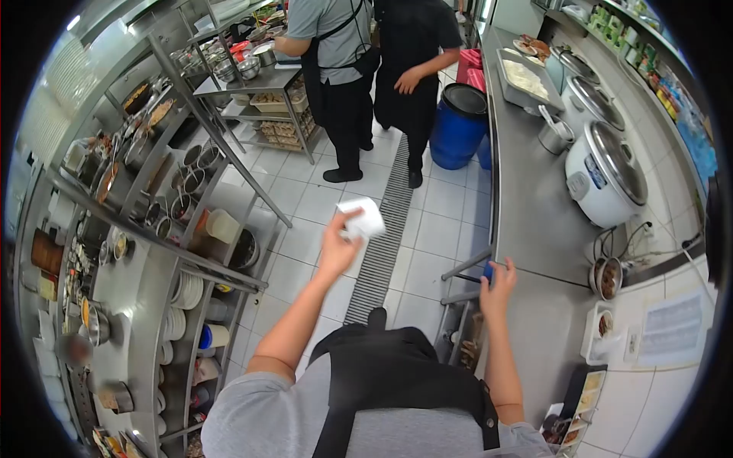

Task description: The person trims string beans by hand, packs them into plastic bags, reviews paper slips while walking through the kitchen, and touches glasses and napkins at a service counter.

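Note:
Out in front of me, over the tiled floor, my left hand (340, 243) grips a small white object (365, 219) between thumb and fingers. Motion blurs it, and whether it is a cup, a roll or folded paper I cannot tell. My right hand (498, 286) is at the edge of the steel counter (534, 320), its fingers apart and bent. A small blue patch (488, 270) shows beside those fingers; what it belongs to is hidden.
Two people in dark aprons (342, 84) stand ahead by a blue barrel (459, 126). A drain grate (374, 282) runs along the floor. Rice cookers (607, 175) line the right counter. Steel shelving (195, 305) with plates and pots stands on the left.

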`<state>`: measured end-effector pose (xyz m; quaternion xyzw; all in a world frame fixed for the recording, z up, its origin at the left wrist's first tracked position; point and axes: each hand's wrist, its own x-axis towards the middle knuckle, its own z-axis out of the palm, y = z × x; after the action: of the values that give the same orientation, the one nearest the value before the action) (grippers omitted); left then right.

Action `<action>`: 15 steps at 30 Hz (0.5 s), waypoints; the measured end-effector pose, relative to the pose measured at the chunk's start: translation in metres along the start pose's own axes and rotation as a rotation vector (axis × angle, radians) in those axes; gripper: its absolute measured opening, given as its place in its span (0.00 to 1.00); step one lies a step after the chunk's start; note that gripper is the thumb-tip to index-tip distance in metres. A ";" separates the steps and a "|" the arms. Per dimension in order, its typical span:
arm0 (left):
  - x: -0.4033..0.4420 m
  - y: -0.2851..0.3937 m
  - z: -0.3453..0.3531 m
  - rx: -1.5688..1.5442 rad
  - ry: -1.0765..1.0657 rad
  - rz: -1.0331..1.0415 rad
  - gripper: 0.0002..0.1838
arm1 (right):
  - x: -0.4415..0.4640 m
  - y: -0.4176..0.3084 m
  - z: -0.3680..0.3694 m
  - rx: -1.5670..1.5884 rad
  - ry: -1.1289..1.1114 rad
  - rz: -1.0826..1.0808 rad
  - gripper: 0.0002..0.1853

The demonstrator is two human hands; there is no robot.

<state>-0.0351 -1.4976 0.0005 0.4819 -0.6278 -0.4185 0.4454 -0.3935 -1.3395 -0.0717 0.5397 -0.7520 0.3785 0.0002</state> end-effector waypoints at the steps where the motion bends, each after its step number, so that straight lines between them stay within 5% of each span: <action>1: 0.001 -0.005 0.017 0.012 -0.064 -0.045 0.33 | 0.020 -0.001 0.001 -0.034 -0.028 0.047 0.22; 4: -0.004 -0.018 0.074 0.024 -0.276 0.076 0.26 | 0.059 -0.005 0.026 -0.015 -0.018 0.147 0.23; 7: 0.013 0.003 0.108 0.037 -0.585 -0.048 0.23 | 0.089 -0.008 0.060 0.085 0.000 0.151 0.24; 9: 0.044 0.008 0.123 0.033 -0.564 0.011 0.22 | 0.109 -0.019 0.075 0.127 -0.026 0.125 0.23; 15: 0.190 0.047 0.143 -0.173 -0.372 0.008 0.30 | 0.224 -0.063 0.112 1.024 -0.290 0.224 0.19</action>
<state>-0.2103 -1.6611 0.0387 0.3536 -0.6629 -0.5510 0.3632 -0.3902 -1.5932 -0.0237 0.4340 -0.5166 0.6159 -0.4067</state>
